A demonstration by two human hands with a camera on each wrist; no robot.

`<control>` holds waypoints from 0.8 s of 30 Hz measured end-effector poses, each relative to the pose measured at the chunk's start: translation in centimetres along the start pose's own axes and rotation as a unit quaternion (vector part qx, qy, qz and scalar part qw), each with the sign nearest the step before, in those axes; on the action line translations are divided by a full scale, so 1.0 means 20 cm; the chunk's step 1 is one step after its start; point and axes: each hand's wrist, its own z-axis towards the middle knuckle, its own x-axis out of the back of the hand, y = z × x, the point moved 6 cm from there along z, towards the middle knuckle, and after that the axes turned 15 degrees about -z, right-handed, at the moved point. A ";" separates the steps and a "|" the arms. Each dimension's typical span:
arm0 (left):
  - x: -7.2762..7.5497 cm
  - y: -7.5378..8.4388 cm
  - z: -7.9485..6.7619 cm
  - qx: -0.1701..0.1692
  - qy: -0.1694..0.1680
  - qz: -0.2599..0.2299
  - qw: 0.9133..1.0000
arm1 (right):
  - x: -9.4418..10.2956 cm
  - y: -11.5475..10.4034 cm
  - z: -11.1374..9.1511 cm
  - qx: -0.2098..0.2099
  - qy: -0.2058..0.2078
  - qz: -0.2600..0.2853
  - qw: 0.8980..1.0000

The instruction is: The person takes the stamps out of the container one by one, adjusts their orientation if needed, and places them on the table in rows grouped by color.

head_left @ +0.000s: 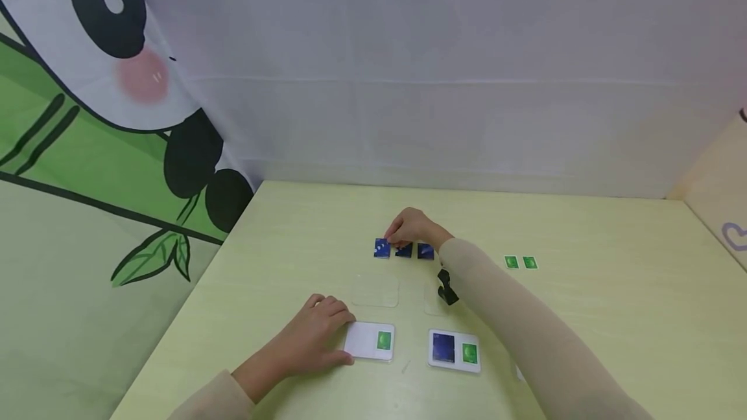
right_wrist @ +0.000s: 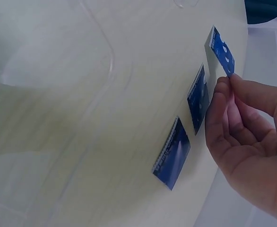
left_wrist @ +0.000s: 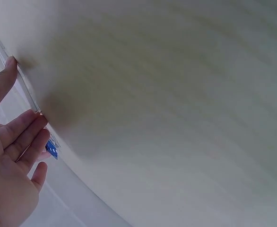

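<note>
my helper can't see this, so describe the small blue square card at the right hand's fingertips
Toward the far edge of the pale yellow, wood-grained table, three small blue square cards form a row. Take the leftmost card, marked with white spots: the right hand pinches only it.

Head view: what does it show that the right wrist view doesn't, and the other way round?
Only the head view shows the left hand, the green squares and a cartoon's pink cheek.
Only the right wrist view shows the palm side of the right hand as it pinches a blue square.
Both share that hand, three blue squares and the pale tabletop.
</note>
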 end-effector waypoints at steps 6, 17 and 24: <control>0.00 0.00 0.00 0.002 0.001 -0.002 1.000 | 0.00 0.00 0.00 0.001 0.008 -0.018 1.000; 0.01 0.00 0.01 0.005 -0.002 -0.002 1.000 | 0.02 0.01 0.00 0.001 0.028 -0.047 0.998; 0.01 0.01 0.00 -0.012 0.011 0.004 1.000 | 0.02 0.01 -0.01 -0.001 0.029 -0.039 0.999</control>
